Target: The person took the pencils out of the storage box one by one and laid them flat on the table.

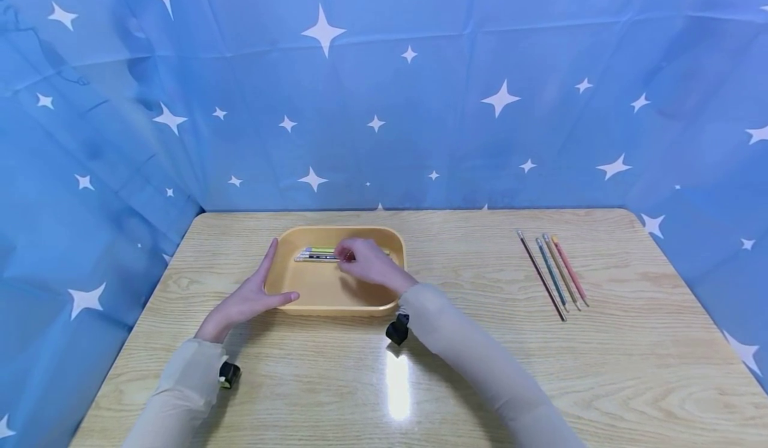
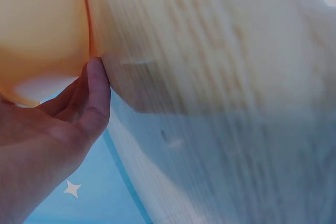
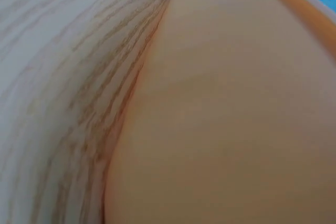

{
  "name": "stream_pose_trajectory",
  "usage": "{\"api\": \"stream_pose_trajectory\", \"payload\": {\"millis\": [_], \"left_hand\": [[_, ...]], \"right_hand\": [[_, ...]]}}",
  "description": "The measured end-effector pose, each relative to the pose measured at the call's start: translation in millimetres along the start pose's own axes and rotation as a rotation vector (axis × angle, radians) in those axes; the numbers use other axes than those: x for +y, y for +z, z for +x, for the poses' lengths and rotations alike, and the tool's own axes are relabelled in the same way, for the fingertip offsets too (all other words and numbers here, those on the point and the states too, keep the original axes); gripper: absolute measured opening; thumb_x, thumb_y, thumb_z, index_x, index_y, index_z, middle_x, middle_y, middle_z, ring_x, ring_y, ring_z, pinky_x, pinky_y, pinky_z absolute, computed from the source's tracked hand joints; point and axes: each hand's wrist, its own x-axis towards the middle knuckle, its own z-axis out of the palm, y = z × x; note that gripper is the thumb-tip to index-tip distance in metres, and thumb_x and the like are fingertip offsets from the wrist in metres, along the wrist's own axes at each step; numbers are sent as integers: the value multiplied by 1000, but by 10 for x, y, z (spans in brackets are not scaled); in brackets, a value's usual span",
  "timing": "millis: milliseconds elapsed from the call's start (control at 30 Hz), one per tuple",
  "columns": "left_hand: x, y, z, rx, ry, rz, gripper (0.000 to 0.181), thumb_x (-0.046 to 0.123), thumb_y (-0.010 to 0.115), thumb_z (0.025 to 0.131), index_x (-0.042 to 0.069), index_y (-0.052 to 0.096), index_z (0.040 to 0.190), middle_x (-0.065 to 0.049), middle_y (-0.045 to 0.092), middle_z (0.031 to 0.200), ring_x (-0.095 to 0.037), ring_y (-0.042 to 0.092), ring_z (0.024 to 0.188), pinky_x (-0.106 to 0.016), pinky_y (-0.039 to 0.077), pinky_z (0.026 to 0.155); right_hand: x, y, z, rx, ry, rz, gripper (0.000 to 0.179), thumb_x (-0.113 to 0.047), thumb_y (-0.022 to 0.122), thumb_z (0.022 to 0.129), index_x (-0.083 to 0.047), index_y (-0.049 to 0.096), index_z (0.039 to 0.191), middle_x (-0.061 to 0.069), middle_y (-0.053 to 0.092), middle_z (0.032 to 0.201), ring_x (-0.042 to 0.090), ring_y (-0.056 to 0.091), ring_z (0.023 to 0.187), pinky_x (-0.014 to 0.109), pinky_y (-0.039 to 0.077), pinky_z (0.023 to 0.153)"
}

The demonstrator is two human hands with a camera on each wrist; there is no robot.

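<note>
Near the back of the table sits a tan plastic tray (image 1: 336, 311) with rounded corners. Several pencils (image 1: 316, 255), yellow-green, white and dark, lie side by side in its rear half. My left hand (image 1: 246, 303) rests against the tray's left end, fingers straight, thumb spread over the front rim; the left wrist view shows its fingertips at the tray wall (image 2: 50, 19). My right hand (image 1: 369, 261) reaches into the tray, thumb and fingers curled around the pencils' middle in a pinch. That hand covers part of the pencils. In the right wrist view the tray's outer wall (image 3: 220, 108) hides the fingers.
On the right of the wooden table (image 1: 474, 368) lie several more pencils: a dark one (image 1: 541, 275), a teal one (image 1: 552, 273), a brownish one (image 1: 562, 273) and a pink one (image 1: 571, 271). A blue star-patterned curtain (image 1: 420, 101) hangs behind and at both sides.
</note>
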Motion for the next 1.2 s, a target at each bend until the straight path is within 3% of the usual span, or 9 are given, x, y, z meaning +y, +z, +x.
{"api": "stream_pose_trajectory", "payload": {"millis": [300, 467, 700, 900, 1067, 1200], "left_hand": [[4, -2, -7, -1, -8, -10, 113, 23, 74, 86, 20, -17, 153, -17, -11, 159, -43, 1, 143, -61, 8, 110], [7, -1, -8, -2, -7, -14, 114, 23, 75, 85, 20, -17, 153, -18, -11, 159, -44, 1, 142, -61, 9, 110], [17, 3, -9, 0, -8, -17, 114, 22, 75, 85, 20, -16, 153, -16, -12, 159, -43, 0, 142, -61, 8, 110], [22, 1, -10, 2, -2, -12, 114, 22, 75, 85, 20, -16, 153, -17, -12, 159, -43, -2, 142, -62, 8, 110], [3, 2, -10, 5, -8, -2, 114, 25, 75, 85, 21, -16, 153, -17, -12, 159, -43, -3, 142, -62, 7, 110], [-13, 5, -4, 7, -12, -12, 113, 28, 74, 86, 22, -16, 153, -15, -11, 159, -41, -3, 143, -61, 7, 110]], "right_hand": [[-11, 84, 49, -99, 35, -145, 40, -7, 70, 85, -5, 62, 124, 8, 62, 122, 22, 55, 114, 32, 41, 99], [-9, 91, 34, -102, 22, -194, 47, -9, 69, 85, -4, 58, 130, 9, 58, 129, 24, 51, 120, 34, 37, 104], [-4, 96, 23, -113, 18, -208, 42, -9, 69, 84, -4, 62, 124, 6, 65, 109, 19, 59, 101, 31, 45, 90], [24, 129, 38, -135, 65, -169, 43, -13, 73, 85, -7, 61, 126, 6, 66, 105, 18, 60, 99, 31, 47, 88], [26, 142, 44, -141, 66, -177, 44, -19, 76, 85, -6, 60, 124, 1, 64, 95, 13, 59, 88, 26, 47, 81], [13, 131, 44, -135, 69, -205, 42, -15, 76, 84, -5, 61, 121, -2, 60, 84, 12, 55, 78, 27, 46, 78]]}}
